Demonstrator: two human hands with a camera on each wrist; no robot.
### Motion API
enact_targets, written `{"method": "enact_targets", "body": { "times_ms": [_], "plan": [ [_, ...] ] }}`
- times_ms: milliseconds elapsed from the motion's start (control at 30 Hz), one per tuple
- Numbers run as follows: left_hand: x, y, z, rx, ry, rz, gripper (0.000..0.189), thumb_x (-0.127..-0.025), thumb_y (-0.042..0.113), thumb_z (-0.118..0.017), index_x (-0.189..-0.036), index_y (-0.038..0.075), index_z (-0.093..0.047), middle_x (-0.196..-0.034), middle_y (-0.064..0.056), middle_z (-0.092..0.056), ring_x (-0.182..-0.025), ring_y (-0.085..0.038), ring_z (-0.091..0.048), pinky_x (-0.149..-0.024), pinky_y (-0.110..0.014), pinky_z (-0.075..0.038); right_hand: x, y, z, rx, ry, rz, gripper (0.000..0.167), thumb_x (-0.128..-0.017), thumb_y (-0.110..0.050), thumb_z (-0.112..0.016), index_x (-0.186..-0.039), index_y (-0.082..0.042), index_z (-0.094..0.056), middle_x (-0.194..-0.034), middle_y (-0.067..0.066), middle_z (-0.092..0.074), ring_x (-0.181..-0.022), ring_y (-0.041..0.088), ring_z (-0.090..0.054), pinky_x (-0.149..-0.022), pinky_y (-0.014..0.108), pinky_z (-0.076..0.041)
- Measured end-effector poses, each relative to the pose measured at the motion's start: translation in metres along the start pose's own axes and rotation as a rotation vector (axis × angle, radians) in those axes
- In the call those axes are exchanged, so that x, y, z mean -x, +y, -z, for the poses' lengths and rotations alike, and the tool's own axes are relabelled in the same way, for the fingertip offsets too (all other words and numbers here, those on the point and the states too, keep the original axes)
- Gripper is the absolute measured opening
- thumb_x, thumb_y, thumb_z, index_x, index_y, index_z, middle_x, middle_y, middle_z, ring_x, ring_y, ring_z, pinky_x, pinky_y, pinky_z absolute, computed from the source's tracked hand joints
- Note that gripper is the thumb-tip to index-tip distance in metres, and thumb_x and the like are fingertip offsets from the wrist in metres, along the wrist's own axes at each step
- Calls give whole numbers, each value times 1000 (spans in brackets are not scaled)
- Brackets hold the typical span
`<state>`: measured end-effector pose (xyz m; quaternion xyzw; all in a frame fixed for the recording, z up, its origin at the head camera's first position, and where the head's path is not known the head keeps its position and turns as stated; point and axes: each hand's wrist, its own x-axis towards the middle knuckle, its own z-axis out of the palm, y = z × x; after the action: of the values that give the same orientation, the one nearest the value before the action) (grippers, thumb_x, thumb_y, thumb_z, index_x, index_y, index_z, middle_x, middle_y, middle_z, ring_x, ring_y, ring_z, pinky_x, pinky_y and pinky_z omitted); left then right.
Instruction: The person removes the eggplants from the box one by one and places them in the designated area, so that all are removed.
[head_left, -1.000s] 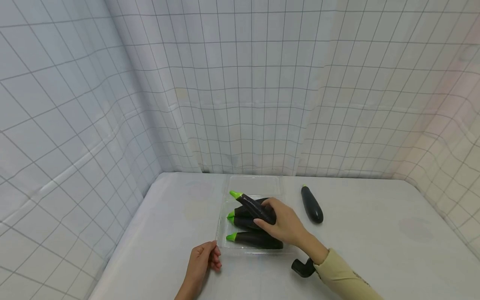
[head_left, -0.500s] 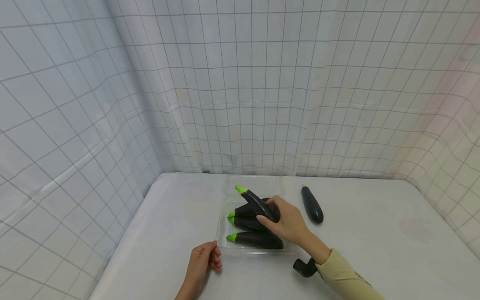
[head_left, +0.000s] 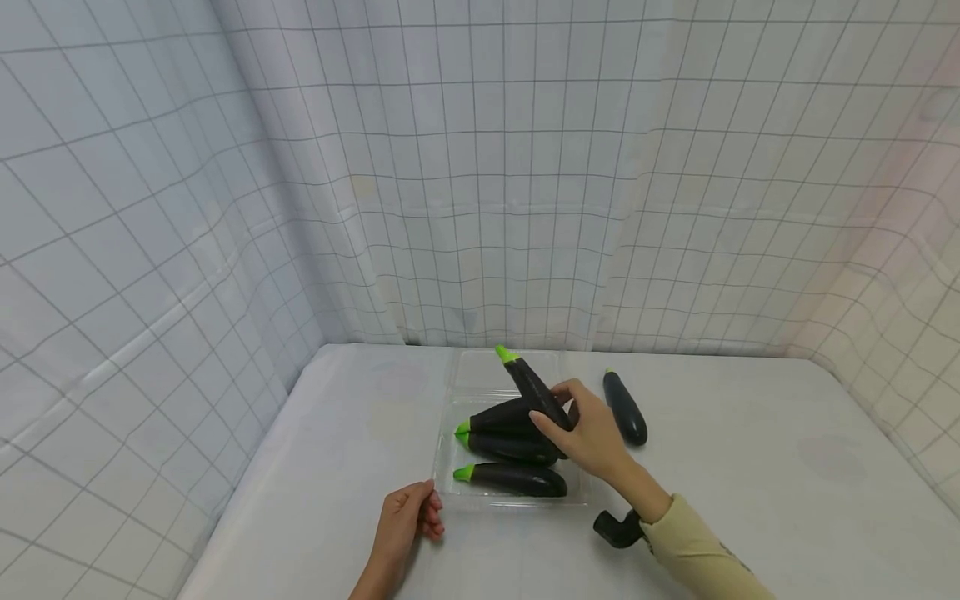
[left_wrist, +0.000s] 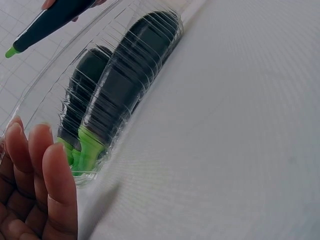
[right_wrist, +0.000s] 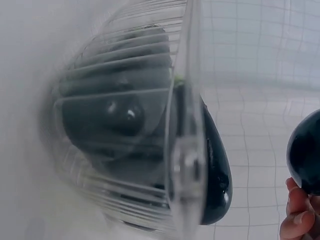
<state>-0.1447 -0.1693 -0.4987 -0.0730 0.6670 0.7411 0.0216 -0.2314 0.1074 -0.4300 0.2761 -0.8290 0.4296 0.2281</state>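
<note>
My right hand (head_left: 588, 425) grips a dark eggplant (head_left: 536, 387) by its thick end, the bright green stem end tilted up and away to the left. It is raised over a clear plastic box (head_left: 442, 467) in which several more eggplants (head_left: 517, 479) lie, green stems to the left. In the right wrist view the held eggplant (right_wrist: 305, 155) shows only at the right edge, with fingertips beneath it. My left hand (head_left: 408, 512) pinches the box's front left corner between thumb and forefinger; its other fingers (left_wrist: 60, 180) curl loosely beside the ribbed wall.
Another eggplant (head_left: 624, 408) lies on the white table (head_left: 750, 467) right of the box. The box's clear lid (head_left: 506, 367) lies folded back behind it. A black elbow-shaped piece (head_left: 617, 529) sits at the right wrist. Grid-patterned white curtains (head_left: 480, 208) stand around the table.
My right hand has moved slightly right and away with its eggplant, whose green end has swung up and to the right. The left hand and the box have stayed put.
</note>
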Motion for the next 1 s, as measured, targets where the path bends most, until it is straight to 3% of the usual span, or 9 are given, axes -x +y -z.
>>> {"method": "enact_targets", "body": {
  "times_ms": [500,1000],
  "plan": [
    [0,-1,-1,-10,1,-8,34,-98,17,-47,-71,0,-57,-56,-3,-52,-46,-13,-56,-46,-26,-50,5,14,6,-5,106,-14,33,-79,-21,-76,-104,-10,-58,-84,-3,-60,-47,6,-42,-40,22,-37],
    [0,0,-1,-8,10,-3,35,-98,17,-48,-71,-1,-57,-56,-3,-52,-46,-14,-56,-46,-26,-50,7,26,20,59,223,-73,34,-79,-19,-77,-103,-5,-57,-80,1,-60,-50,9,-42,-42,24,-38]
  ]
}}
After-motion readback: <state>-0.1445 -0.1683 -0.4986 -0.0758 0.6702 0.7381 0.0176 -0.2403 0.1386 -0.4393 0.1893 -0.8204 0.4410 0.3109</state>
